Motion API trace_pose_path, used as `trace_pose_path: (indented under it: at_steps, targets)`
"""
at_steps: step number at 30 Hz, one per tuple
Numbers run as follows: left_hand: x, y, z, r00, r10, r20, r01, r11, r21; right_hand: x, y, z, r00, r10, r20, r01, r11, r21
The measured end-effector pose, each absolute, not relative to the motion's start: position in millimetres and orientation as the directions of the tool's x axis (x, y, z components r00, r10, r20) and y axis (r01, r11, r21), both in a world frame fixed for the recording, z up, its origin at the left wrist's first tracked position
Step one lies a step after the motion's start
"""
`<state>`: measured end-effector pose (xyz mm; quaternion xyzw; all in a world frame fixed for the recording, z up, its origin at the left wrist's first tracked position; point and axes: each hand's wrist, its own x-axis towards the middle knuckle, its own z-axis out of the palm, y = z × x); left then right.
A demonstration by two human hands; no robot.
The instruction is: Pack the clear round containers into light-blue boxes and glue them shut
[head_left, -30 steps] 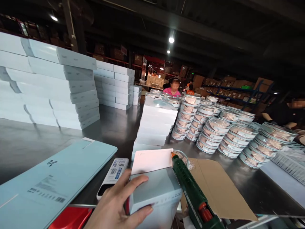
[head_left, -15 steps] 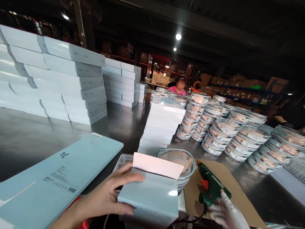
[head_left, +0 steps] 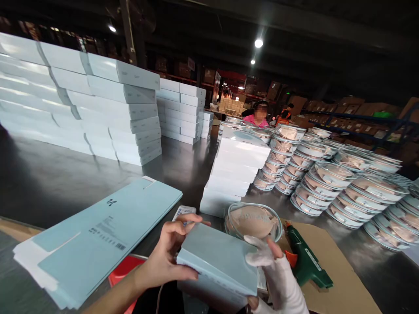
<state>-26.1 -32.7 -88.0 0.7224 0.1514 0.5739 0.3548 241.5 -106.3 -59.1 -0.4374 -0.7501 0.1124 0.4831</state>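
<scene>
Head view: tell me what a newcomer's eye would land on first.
A pale blue cardboard box held at the bottom centre between the bare left hand and the white-gloved right hand. Behind, rows of stacked clear round plastic containers fill the right; tall stacks of white flat boxes rise on the left.

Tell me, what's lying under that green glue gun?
The green glue gun lies on a flat sheet of brown cardboard, which rests on the dark metal table. The table surface beneath the cardboard is covered, so nothing there can be seen.
</scene>
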Motion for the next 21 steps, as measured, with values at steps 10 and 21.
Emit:
trace_pose_path:
  at_steps: [10,21]
  targets:
    - [-40,-31,-52,0.627,0.509,0.589,-0.004,-0.755,0.656,229,-88,-39,-0.602,0.413,0.684,0.466,0.877,-0.119]
    - [-24,-30,-39,-0.120,0.814,0.568,-0.447,-0.556,0.701,286,-73,-38,-0.183,0.735,0.653,0.654,0.587,-0.477]
